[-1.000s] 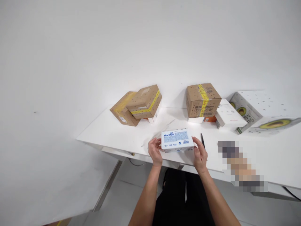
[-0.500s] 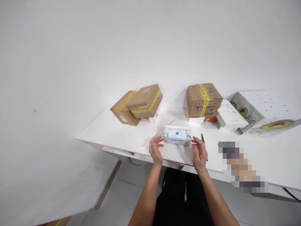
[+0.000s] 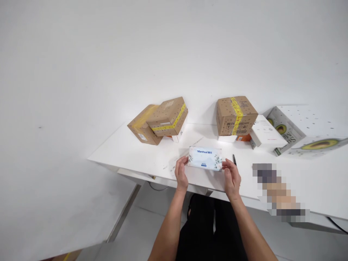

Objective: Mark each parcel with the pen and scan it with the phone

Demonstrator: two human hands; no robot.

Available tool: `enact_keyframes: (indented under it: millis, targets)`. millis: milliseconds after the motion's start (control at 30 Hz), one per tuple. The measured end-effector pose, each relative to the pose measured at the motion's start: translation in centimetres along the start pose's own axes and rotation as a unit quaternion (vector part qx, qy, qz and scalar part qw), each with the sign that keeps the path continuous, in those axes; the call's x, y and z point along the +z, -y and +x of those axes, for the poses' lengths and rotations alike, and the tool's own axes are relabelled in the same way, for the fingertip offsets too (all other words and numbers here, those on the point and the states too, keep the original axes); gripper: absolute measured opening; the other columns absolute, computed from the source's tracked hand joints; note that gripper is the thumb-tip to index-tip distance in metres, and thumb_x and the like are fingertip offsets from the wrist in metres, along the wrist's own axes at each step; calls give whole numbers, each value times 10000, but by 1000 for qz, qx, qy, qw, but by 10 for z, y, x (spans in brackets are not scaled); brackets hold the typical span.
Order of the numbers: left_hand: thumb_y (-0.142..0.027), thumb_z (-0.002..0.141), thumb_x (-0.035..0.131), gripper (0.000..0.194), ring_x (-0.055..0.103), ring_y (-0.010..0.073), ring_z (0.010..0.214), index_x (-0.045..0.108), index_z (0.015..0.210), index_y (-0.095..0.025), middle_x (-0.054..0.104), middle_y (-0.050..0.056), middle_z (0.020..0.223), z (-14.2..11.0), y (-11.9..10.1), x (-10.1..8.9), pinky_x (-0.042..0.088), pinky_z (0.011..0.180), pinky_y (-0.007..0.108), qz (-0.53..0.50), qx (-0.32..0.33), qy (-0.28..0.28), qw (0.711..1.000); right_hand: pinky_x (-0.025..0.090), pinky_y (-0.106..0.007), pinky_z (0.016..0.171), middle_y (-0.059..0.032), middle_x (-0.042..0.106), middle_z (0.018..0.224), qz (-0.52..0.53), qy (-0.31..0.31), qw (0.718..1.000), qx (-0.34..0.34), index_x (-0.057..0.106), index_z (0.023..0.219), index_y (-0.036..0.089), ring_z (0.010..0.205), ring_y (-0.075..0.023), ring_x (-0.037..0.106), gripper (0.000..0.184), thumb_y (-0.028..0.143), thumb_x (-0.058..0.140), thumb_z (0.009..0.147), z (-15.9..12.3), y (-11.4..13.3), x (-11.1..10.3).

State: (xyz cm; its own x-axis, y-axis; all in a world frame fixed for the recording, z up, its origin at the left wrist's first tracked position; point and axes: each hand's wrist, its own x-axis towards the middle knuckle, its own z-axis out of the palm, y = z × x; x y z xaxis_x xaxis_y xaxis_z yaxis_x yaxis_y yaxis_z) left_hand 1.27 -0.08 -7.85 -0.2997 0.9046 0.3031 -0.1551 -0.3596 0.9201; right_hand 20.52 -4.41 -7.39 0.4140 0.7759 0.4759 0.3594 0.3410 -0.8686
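Observation:
A pale blue and white pack of tissues (image 3: 205, 158) with leaf prints and the word "Manhua" is between my hands at the table's front part. Its broad printed face is turned up towards me. My left hand (image 3: 181, 174) grips the left end, fingers behind the edge. At the right end, my right hand (image 3: 232, 177) has its fingers against the pack, partly hidden by it. Whether the pack's lower edge touches the table, I cannot tell. Just beyond my right hand lies a black pen (image 3: 234, 159).
Two brown cartons (image 3: 168, 116) with yellow tape lean together at the back left. Another taped carton (image 3: 236, 116) sits on smaller boxes at the back. A white box (image 3: 268, 132) and a large avocado-print box (image 3: 320, 125) stand right. A pixelated patch hides part of the table.
The tissue pack has turned from a narrower side to its broad printed face. My fingers have closed in on its ends, and both hands have shifted slightly right.

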Motion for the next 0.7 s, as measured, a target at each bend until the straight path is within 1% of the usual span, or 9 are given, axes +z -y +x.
enact_keyframes:
  millis: [67,167,300,367,467,533,600,700]
  targets:
    - [-437,921,460,369,633,228,1034,638,1085,-159,680,110,1071,-1,0,0,487,888,353,-17,11,2,1000,512,-399,788,-102,652,1056,14,-2,1000,-13,574,1187,191,877,-205,618,350,359,463,901,0,-1,0]
    - [-415,925,464,355,632,219,1020,662,1080,-165,683,107,1082,-1,-1,0,489,838,324,-15,25,-3,1000,508,-382,783,-96,644,1078,22,0,1000,-20,596,1154,198,860,-191,601,310,336,480,902,1,0,1]
    - [-389,921,476,341,633,221,1009,690,1071,-170,681,106,1093,-1,-2,-1,504,805,317,-16,44,0,999,513,-384,792,-98,645,1098,54,5,998,-16,583,1184,209,872,-193,602,318,327,487,905,1,1,0]
    - [-381,914,487,337,635,228,1014,699,1063,-166,685,108,1090,0,-3,-1,511,825,333,-15,54,-6,998,520,-387,798,-102,647,1105,70,9,997,-14,571,1206,211,879,-195,609,334,330,495,903,0,0,-1]
    - [-380,909,496,339,620,245,1079,709,1060,-163,697,107,1090,-1,-6,0,488,938,379,-18,73,-8,997,527,-394,833,-118,641,1146,67,30,997,-2,566,1219,201,936,-209,626,359,346,520,893,0,-2,0]
    - [-365,918,480,340,557,260,1199,701,1095,-177,678,100,1162,-4,-10,3,443,1022,415,-28,89,6,996,527,-403,865,-134,622,1211,53,61,997,11,550,1247,191,990,-223,633,403,370,531,887,2,-4,1]
    - [-338,927,462,340,431,273,1332,673,1157,-202,644,86,1241,-8,-15,8,387,1083,461,-27,112,36,993,525,-410,885,-139,603,1262,26,92,995,24,518,1295,186,1009,-229,640,460,404,518,890,4,-5,2]
    - [-336,928,451,357,277,288,1420,632,1215,-224,632,79,1261,-13,-27,16,262,1142,564,25,185,91,978,506,-420,920,-127,607,1272,-30,132,990,32,518,1309,188,1053,-237,627,483,458,444,916,7,-5,4]
